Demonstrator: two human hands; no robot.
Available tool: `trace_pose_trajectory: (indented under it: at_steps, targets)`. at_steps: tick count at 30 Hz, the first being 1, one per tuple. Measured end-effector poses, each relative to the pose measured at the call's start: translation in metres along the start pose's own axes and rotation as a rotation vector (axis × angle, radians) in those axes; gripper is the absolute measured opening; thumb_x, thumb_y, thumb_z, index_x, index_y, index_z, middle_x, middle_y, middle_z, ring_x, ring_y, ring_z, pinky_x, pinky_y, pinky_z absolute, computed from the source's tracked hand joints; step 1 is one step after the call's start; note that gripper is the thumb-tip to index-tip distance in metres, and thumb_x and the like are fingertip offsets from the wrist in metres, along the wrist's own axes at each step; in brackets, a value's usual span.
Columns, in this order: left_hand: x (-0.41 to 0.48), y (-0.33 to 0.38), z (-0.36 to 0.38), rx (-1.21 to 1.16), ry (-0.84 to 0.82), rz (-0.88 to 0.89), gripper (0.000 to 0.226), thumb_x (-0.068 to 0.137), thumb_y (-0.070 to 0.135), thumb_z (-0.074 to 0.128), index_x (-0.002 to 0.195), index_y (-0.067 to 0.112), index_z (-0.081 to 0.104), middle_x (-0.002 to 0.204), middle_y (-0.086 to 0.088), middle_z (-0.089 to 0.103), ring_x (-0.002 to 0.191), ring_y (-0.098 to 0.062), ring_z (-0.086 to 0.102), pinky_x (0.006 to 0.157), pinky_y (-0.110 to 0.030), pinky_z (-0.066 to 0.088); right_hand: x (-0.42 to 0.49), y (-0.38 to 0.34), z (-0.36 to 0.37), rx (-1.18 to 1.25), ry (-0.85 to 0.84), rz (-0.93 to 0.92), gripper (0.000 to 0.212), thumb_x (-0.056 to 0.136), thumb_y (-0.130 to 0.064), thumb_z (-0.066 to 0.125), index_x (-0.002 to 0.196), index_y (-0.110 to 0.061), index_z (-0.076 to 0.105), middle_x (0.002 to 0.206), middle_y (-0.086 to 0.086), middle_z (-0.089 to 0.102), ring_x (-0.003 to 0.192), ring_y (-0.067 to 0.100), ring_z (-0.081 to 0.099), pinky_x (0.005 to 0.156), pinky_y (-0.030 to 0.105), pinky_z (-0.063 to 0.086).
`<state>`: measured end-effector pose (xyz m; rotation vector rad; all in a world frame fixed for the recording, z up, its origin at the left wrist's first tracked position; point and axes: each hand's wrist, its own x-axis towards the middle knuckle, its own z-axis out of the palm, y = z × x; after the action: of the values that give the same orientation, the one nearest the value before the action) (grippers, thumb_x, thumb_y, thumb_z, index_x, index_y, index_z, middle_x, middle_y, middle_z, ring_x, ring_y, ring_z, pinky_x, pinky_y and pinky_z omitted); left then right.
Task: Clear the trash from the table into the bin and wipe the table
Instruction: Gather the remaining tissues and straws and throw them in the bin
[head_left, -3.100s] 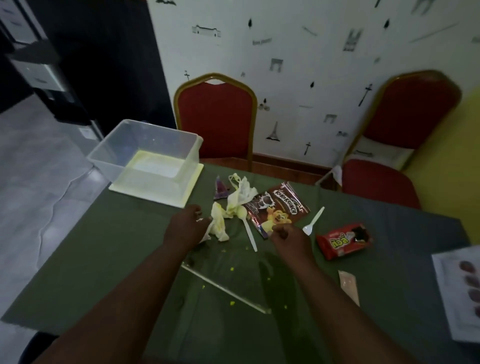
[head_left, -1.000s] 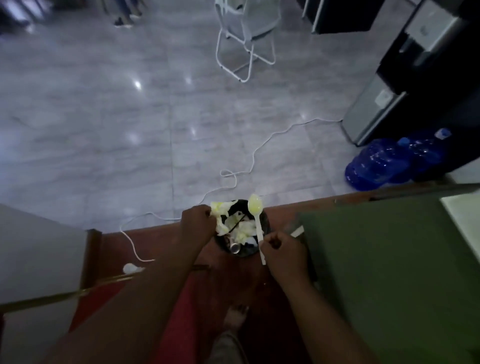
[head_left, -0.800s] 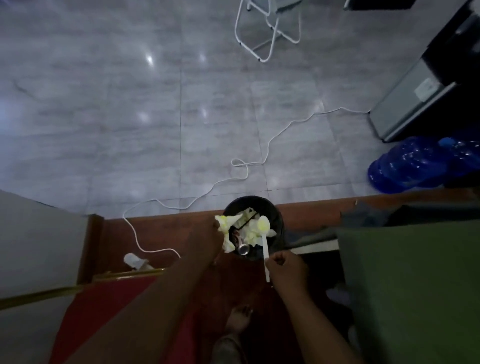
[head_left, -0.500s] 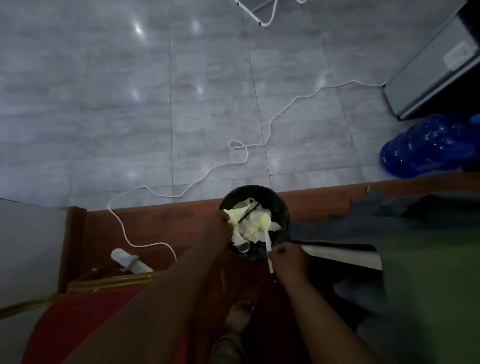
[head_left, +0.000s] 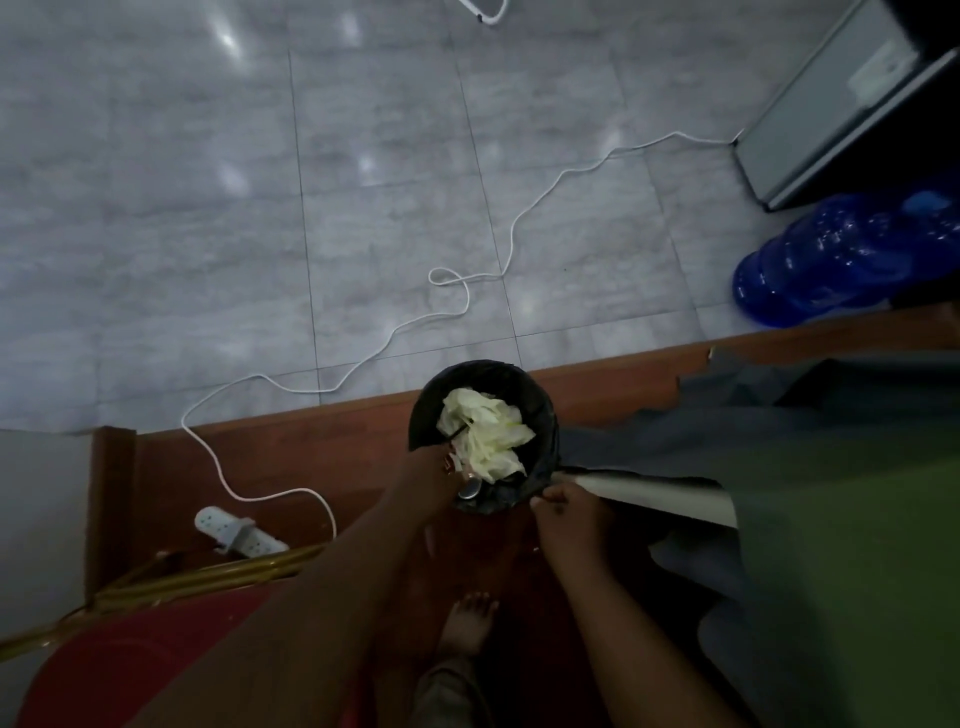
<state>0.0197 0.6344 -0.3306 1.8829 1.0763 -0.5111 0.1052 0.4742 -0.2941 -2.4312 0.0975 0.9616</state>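
A small round black bin (head_left: 426, 410) stands on the brown floor strip beside the table's corner. Crumpled white and yellowish tissue (head_left: 485, 431) lies on top of other trash inside it. My left hand (head_left: 423, 480) hangs over the bin's near-left rim, fingers pointing down, with nothing seen in it. At the bin's near-right rim, my right hand (head_left: 569, 517) has its fingers curled shut, and no spoon shows in it. The table (head_left: 857, 545), under a green cloth, fills the right side.
A white cable (head_left: 467, 301) snakes over the grey tiles to a power strip (head_left: 236, 530) left of the bin. Blue water bottles (head_left: 831, 260) and a grey appliance (head_left: 831, 104) stand at the far right. A red chair seat (head_left: 130, 670) is at the lower left, and a bare foot (head_left: 467, 623) stands below the bin.
I turned from the table to the bin. The tissue has left my left hand and lies in the bin. The white spoon is gone from my right hand.
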Motion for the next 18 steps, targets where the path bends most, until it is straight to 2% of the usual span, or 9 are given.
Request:
trace_pose_trajectory:
  at_steps: [2,4,7,8,11,12,16,18]
  targets:
    - [-0.01,0.012,-0.004,-0.003,0.027,0.027,0.04,0.086,0.027,0.064,0.119,0.004,0.062,0.116,-0.017,0.065,0.106,-0.031,0.06,0.071,-0.026,0.037,-0.011,-0.004,-0.009,0.041,0.039,-0.044,0.009,0.082,-0.013,0.071,0.09,-0.009,0.069,0.094,0.012,0.071,0.093,0.028,0.065,0.085,0.035,0.052]
    - [-0.012,0.02,-0.006,-0.024,0.027,0.051,0.037,0.088,0.033,0.061,0.115,0.008,0.063,0.108,-0.015,0.068,0.101,-0.03,0.062,0.073,-0.03,0.042,-0.014,-0.009,-0.011,0.036,0.057,-0.087,0.016,0.082,-0.014,0.071,0.097,-0.009,0.069,0.097,0.011,0.07,0.095,0.027,0.064,0.083,0.032,0.05]
    - [-0.021,0.044,-0.018,-0.048,0.08,0.077,0.026,0.089,0.035,0.057,0.097,0.01,0.062,0.096,-0.013,0.068,0.095,-0.029,0.063,0.069,-0.03,0.037,-0.024,-0.029,-0.023,0.018,0.059,-0.166,0.034,0.085,-0.02,0.07,0.117,-0.01,0.065,0.115,0.009,0.067,0.107,0.025,0.062,0.089,0.034,0.05]
    - [-0.041,0.06,-0.029,-0.036,0.109,0.11,0.026,0.089,0.035,0.057,0.098,0.012,0.062,0.099,-0.012,0.068,0.099,-0.029,0.062,0.071,-0.03,0.038,-0.041,-0.036,-0.04,0.044,0.077,-0.209,0.038,0.085,-0.022,0.069,0.121,-0.011,0.063,0.118,0.008,0.066,0.109,0.024,0.061,0.091,0.034,0.05]
    - [-0.096,0.097,-0.051,0.001,0.178,0.121,0.045,0.091,0.036,0.055,0.133,0.018,0.054,0.132,-0.007,0.06,0.121,-0.025,0.053,0.095,-0.031,0.037,-0.085,-0.05,-0.085,0.068,0.104,-0.333,0.038,0.087,-0.026,0.064,0.123,-0.015,0.062,0.119,0.007,0.065,0.108,0.022,0.059,0.089,0.032,0.05]
    - [-0.109,0.104,-0.056,0.023,0.199,0.136,0.048,0.091,0.035,0.054,0.136,0.02,0.051,0.136,-0.006,0.057,0.124,-0.024,0.051,0.099,-0.03,0.036,-0.095,-0.054,-0.097,0.074,0.12,-0.35,0.038,0.087,-0.027,0.063,0.123,-0.015,0.061,0.121,0.007,0.064,0.109,0.023,0.058,0.089,0.031,0.049]
    - [-0.168,0.138,-0.074,0.028,0.275,0.199,0.046,0.09,0.039,0.056,0.132,0.02,0.055,0.133,-0.005,0.061,0.123,-0.023,0.054,0.1,-0.03,0.037,-0.141,-0.066,-0.152,0.15,0.197,-0.393,0.042,0.089,-0.028,0.058,0.128,-0.014,0.057,0.132,0.008,0.058,0.118,0.026,0.055,0.096,0.032,0.044]
    - [-0.206,0.164,-0.082,0.004,0.3,0.252,0.05,0.09,0.044,0.057,0.134,0.021,0.054,0.133,-0.005,0.06,0.124,-0.021,0.053,0.102,-0.03,0.037,-0.164,-0.064,-0.186,0.201,0.263,-0.427,0.045,0.088,-0.028,0.058,0.131,-0.014,0.057,0.134,0.007,0.058,0.121,0.023,0.053,0.098,0.028,0.041]
